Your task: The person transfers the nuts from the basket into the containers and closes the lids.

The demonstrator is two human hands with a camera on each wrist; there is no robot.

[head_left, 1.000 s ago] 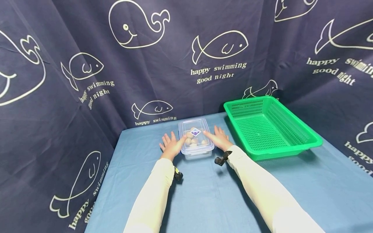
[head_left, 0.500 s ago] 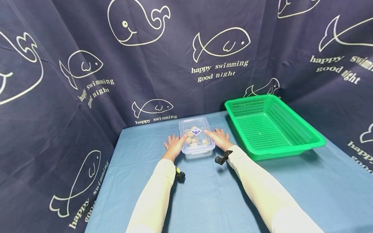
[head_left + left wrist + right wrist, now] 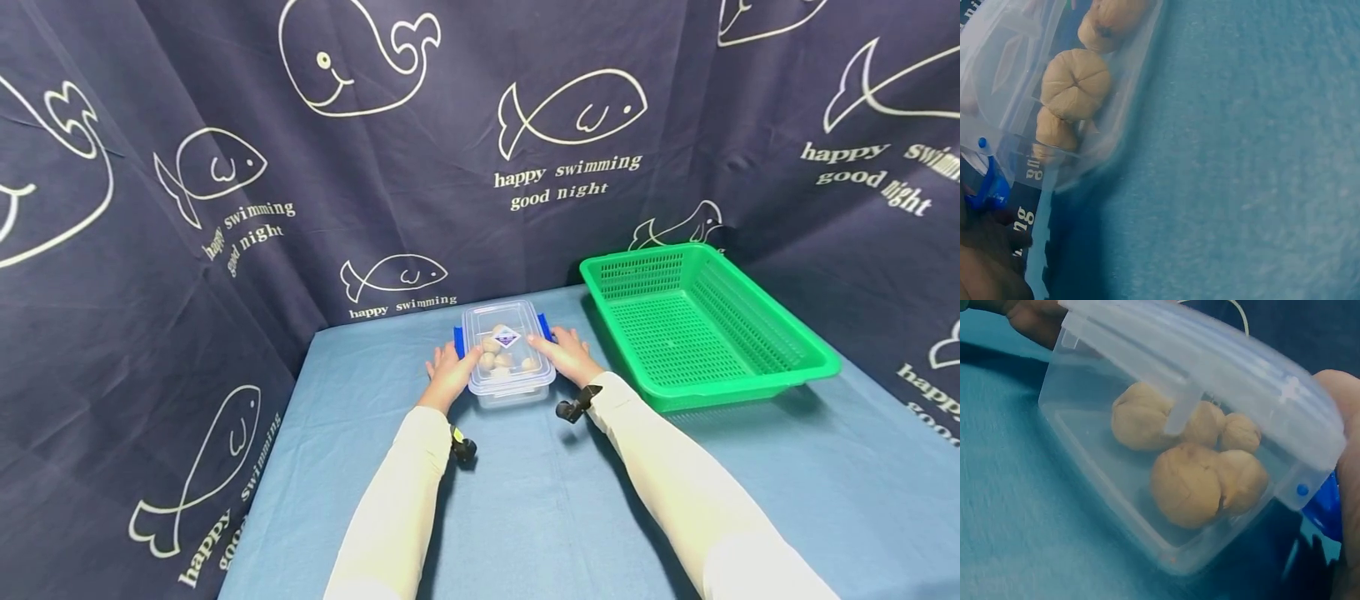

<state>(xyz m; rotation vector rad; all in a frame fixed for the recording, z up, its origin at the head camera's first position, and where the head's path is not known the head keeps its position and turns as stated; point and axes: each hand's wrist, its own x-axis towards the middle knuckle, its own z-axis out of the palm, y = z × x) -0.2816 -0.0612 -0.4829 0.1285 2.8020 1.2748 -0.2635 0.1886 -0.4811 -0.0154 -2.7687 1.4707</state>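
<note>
A clear plastic food container [image 3: 513, 397] with a lid [image 3: 487, 317] stands on the table. Several round, tan, wrinkled things [image 3: 1185, 487] that look like walnuts lie inside. My left hand [image 3: 448, 377] holds its left side, thumb on the lid, fingers at the left blue clip [image 3: 458, 340]. On the other side, my right hand [image 3: 570, 360] has its thumb on the lid and its fingers by the right blue clip [image 3: 545, 327]. Both clips stick outward from the rim. In the right wrist view the lid still sits on the box. The fingertips under the clips are partly hidden.
A green perforated plastic basket [image 3: 738, 387] stands right of the container. Blue cloth [image 3: 510, 517] covers the table. A dark curtain [image 3: 405, 192] with white fish drawings hangs behind and along the sides.
The blue clips on both sides have swung outward into view. My fingers, spread beside the container earlier, have drawn in toward the clips. The container stays in place.
</note>
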